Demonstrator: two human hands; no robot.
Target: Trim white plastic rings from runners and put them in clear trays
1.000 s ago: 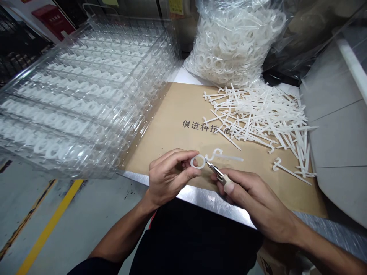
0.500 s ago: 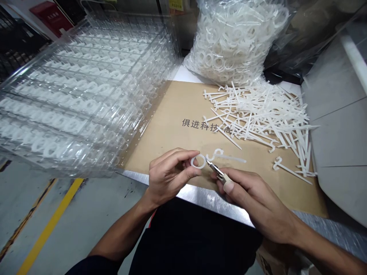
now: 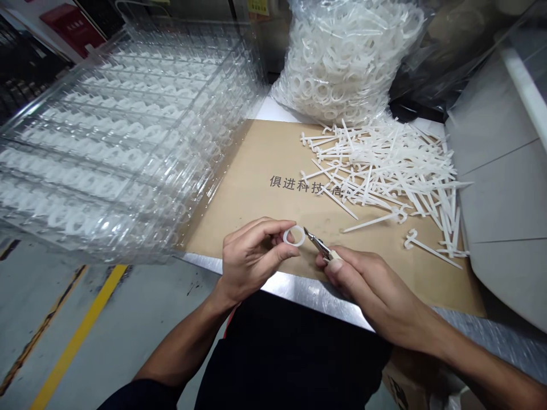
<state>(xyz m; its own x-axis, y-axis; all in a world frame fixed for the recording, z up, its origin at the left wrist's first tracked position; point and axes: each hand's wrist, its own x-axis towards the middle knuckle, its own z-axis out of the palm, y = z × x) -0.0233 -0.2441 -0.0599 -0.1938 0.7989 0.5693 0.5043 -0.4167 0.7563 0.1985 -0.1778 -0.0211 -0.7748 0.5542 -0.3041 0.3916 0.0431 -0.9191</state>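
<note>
Between thumb and fingers, my left hand pinches a white plastic ring above the front edge of the cardboard. My right hand is closed around the handles of small cutting pliers, their jaws right beside the ring's right side. Whether the tips touch the ring I cannot tell. Ahead and to the right lies a white plastic sprue piece with a curled end. Another such piece lies farther right.
A pile of white sprue pieces covers the right of the cardboard. Behind it stands a clear bag of rings. Stacked clear trays holding rows of white rings fill the left. A grey curved panel borders the right.
The curled sprue piece that was beside the ring and plier tips has come away and now lies farther right near the pile. The ring stays in my left hand.
</note>
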